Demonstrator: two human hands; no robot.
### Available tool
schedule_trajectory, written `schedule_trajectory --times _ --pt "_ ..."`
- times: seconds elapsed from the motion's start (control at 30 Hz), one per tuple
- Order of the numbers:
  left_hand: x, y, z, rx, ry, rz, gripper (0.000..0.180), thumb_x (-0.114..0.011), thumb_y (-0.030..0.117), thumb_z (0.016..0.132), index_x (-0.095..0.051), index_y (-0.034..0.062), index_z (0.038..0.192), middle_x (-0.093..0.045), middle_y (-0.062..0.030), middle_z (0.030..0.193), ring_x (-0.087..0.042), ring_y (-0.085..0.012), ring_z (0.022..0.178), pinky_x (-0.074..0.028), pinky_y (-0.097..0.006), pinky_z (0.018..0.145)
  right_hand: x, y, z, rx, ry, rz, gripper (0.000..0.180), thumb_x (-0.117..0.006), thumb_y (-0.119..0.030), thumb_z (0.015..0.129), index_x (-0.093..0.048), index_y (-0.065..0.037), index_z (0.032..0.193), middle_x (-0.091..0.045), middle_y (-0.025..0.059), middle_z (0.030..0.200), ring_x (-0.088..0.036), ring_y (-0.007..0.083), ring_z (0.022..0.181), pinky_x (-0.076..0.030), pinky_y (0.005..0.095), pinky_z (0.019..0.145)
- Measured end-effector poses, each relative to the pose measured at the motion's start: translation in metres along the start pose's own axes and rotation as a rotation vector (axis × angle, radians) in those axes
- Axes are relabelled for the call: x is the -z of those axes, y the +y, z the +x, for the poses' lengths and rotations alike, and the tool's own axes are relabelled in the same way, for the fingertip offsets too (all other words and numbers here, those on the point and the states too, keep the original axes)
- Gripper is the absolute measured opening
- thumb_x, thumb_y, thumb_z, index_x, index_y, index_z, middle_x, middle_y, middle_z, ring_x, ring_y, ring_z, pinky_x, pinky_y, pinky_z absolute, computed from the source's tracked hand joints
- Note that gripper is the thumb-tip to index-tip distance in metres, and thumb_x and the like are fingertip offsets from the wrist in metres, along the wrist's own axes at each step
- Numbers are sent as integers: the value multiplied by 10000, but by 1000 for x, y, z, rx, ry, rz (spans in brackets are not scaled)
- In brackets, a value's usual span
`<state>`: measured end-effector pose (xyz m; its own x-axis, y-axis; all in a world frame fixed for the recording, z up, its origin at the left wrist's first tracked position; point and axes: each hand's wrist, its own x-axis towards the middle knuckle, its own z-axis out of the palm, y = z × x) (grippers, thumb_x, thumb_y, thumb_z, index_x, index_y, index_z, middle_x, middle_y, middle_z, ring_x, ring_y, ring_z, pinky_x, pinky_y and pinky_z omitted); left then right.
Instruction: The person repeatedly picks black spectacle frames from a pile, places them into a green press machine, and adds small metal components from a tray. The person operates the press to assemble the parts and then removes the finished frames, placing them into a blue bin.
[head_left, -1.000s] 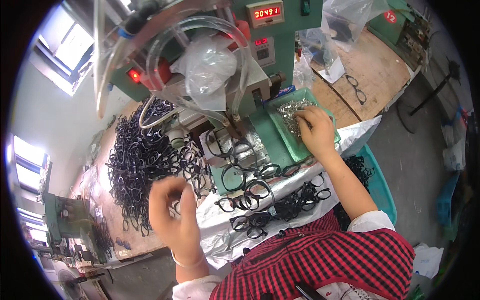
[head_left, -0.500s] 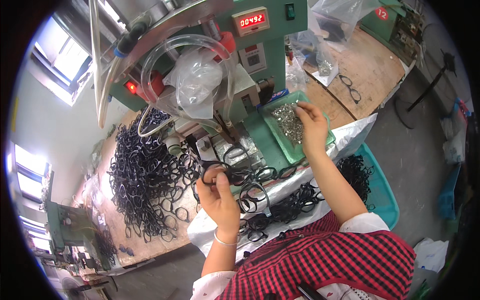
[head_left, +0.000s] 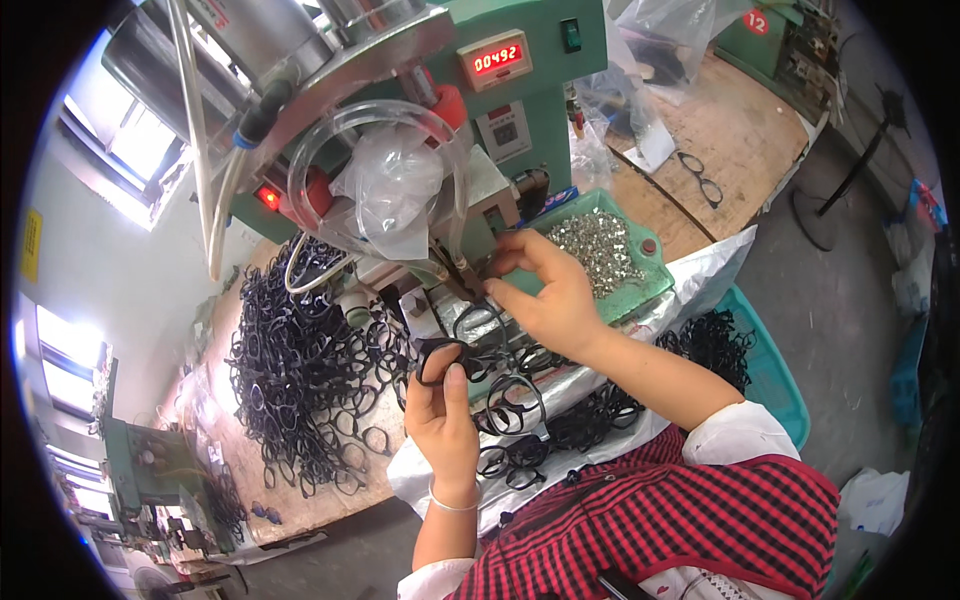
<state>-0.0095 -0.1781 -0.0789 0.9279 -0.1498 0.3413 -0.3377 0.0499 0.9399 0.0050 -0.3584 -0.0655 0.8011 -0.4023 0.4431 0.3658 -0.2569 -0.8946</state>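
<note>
Near the front edge of the table [head_left: 310, 503], the left hand [head_left: 443, 420], forearm pointing forward, pinches a black spectacle frame [head_left: 424, 347], as before. The right hand [head_left: 555, 305] has left the green tray [head_left: 640, 307] for the press [head_left: 550, 90], thumb and forefinger parted (any small part between them, I cannot tell).

Viewed from the wearer's head through the left fisheye; directed downward and forward, close above left hand [head_left: 443, 418] and right hand [head_left: 556, 302] near mid-frame, toward green machine [head_left: 556, 72] at upper center.
</note>
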Motion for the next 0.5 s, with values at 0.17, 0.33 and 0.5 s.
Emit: schedule_trajectory --times 0.17,0.33,0.5 --pt "-2 5 3 19 -7 -11 185 -600 66 986 -642 -23 1143 -656 -52 1090 -579 -101 967 -448 -244 881 -9 8 -1 33 65 70 450 -708 -54 807 -542 -19 1224 -704 92 849 -686 181 844 -499 303 819" --pt "6 -9 0 43 -25 -96 150 -597 49 980 -645 -24 1103 -665 -83 1089 -615 -135 975 -462 -262 900 -14 -2 1 -54 5 318 482 -701 -22 821 -515 -1 1266 -707 54 865 -656 113 880 -483 266 851" --pt "29 -24 -14 -550 -97 164 86 -639 111 943 -641 39 990 -723 -191 976 -687 -306 885 -514 -419 904 -16 -22 -9 -129 -10 303 554 -677 5 845 -455 14 1353 -687 86 1029 -636 140 994 -475 285 919"
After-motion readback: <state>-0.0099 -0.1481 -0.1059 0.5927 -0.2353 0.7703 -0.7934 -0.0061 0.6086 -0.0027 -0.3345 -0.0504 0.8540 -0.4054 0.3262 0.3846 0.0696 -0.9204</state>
